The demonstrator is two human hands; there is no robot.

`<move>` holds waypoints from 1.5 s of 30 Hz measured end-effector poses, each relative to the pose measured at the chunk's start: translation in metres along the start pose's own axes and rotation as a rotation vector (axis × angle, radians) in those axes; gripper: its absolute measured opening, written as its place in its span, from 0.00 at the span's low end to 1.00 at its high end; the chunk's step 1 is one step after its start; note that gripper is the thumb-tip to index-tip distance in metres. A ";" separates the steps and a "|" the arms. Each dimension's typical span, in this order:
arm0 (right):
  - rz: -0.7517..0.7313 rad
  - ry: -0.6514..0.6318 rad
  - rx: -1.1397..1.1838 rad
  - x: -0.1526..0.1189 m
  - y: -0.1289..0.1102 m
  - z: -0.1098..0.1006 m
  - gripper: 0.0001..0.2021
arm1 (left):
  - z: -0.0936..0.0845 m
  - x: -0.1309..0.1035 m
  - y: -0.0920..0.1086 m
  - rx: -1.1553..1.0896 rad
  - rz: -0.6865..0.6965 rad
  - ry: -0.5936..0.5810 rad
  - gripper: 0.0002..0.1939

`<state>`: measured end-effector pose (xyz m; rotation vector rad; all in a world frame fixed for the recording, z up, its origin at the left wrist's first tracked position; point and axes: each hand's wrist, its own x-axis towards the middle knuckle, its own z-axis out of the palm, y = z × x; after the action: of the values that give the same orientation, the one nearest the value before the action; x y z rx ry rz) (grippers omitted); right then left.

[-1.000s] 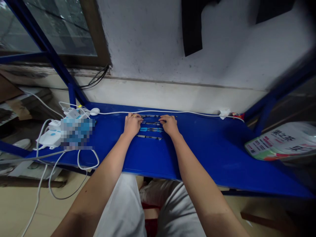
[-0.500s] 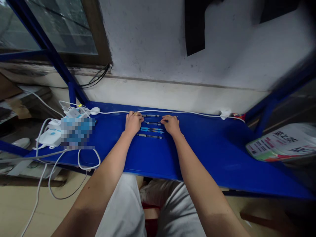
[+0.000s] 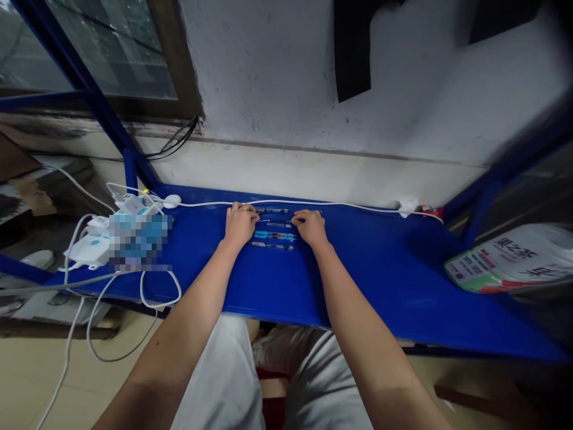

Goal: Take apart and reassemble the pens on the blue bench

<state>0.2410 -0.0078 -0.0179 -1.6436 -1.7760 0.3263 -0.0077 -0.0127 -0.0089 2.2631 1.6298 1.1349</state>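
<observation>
Pens (image 3: 274, 235) in front of the white cable (image 3: 201, 204), between left hand (image 3: 239, 223) of unclear hold and right hand (image 3: 310, 226) pinching a dark pen (image 3: 282, 221) in its fingers, slightly wider apart than earlier, giving more working room.

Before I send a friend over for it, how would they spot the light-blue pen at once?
On the blue table, look between the left hand and right hand. The light-blue pen lies just beyond the nearest pen. Its bright light-blue left end sets it apart from its darker neighbours.
</observation>
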 end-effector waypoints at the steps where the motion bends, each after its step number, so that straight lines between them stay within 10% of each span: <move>1: 0.000 -0.003 -0.004 0.000 -0.001 0.000 0.10 | 0.000 0.000 0.000 0.003 0.003 0.004 0.11; 27: 0.019 0.075 0.225 0.004 0.000 0.001 0.06 | -0.010 0.002 0.001 0.202 -0.214 -0.126 0.11; 36: -0.007 0.094 0.299 -0.004 -0.015 -0.005 0.06 | 0.004 0.006 -0.008 -0.638 -0.429 0.223 0.08; 40: -0.022 0.100 0.272 -0.007 -0.021 -0.005 0.06 | 0.002 0.003 0.016 -1.210 -0.541 0.179 0.13; 45: -0.024 0.080 0.239 -0.010 -0.022 -0.003 0.07 | -0.005 -0.002 0.034 -1.397 -0.588 0.169 0.12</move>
<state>0.2256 -0.0216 -0.0049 -1.4457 -1.6285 0.4382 0.0150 -0.0299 0.0107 0.7678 0.8352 1.5274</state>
